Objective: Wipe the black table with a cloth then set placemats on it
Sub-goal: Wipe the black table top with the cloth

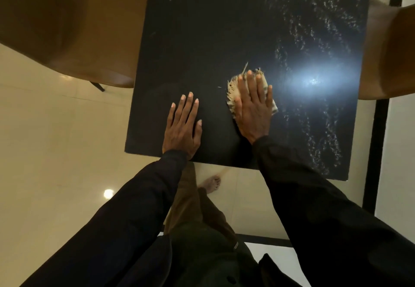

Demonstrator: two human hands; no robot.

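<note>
I press the frayed cloth (pixel 251 93) flat under my right hand (pixel 252 109), fingers (pixel 253 86) spread; left hand (pixel 183 127) lies open, empty, on the black tabletop (pixel 202 39); the smears at right may just spread

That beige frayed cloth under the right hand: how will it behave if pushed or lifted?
Probably floppy: the beige frayed cloth lies flattened under the right hand, with loose fringe splaying out. Likely light for its size, so it should slide easily across the glossy black table under the palm. If lifted, it would likely droop and may shed threads.
</note>
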